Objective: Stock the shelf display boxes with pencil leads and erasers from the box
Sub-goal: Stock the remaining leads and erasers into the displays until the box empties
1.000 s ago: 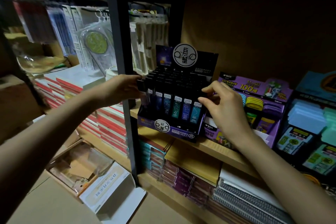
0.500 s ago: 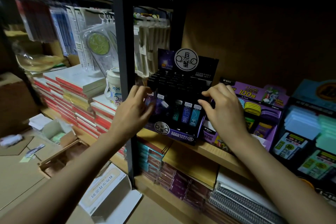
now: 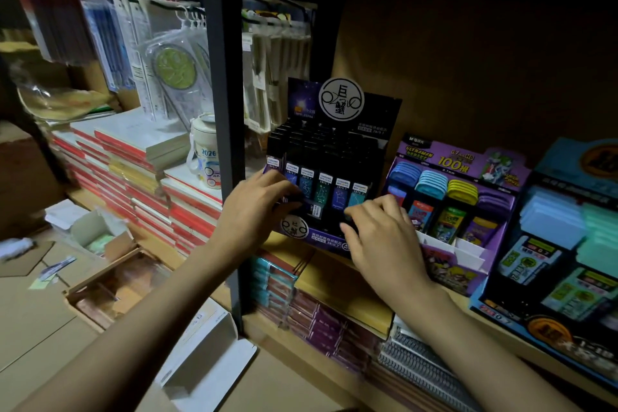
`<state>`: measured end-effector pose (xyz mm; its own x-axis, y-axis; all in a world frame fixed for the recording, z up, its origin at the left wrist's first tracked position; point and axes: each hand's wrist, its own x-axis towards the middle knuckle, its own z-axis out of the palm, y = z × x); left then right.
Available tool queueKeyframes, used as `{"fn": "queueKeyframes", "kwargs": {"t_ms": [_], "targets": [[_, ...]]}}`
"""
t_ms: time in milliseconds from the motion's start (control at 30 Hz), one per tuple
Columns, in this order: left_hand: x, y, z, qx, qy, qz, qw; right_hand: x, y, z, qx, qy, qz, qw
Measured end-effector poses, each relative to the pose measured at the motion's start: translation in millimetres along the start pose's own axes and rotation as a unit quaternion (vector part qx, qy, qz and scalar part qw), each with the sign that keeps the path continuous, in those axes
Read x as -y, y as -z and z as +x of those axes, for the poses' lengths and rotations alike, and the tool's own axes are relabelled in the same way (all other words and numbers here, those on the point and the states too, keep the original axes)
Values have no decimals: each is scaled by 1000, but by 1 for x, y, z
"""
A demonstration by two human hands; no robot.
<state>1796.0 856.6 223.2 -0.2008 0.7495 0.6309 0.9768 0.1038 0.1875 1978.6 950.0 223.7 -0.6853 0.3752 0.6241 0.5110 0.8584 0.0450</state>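
Left hand pinches a lead case at the display box front, right hand grip unclear — forcing it in could topple that row.

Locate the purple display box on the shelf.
In the head view, the purple display box stands right of centre, between the black display box and the blue display box.

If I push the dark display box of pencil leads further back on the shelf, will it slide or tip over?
It probably slides: the dark display box sits flat on the wooden shelf on a broad base. The packed lead cases likely make it heavy for its size. The tall header card looks thin and may bend, so push low.
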Motion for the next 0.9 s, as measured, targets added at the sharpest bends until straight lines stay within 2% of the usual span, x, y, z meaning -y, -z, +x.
{"fn": "queueKeyframes", "kwargs": {"t_ms": [133, 267, 367, 467, 567, 733, 900], "targets": [[5, 2, 0, 9, 7, -13, 1000, 15, -1, 4, 48, -59, -4, 997], [7, 2, -4, 9, 25, -30, 999, 27, -7, 8, 47, -180, 108, 977], [10, 4, -11, -7, 71, -76, 995, 32, -5, 13, 24, -237, 244, 940], [19, 3, -24, -52, 186, -162, 968, 35, 4, 28, -8, -205, 299, 932], [24, -2, -39, -32, 276, -233, 932, 37, 15, 49, -46, -151, 273, 949], [20, -14, -52, -28, 294, -343, 892, 39, 25, 83, -45, -62, 216, 973], [22, -16, -50, -42, 300, -351, 886, 43, 29, 104, -24, -56, 269, 961]]}}
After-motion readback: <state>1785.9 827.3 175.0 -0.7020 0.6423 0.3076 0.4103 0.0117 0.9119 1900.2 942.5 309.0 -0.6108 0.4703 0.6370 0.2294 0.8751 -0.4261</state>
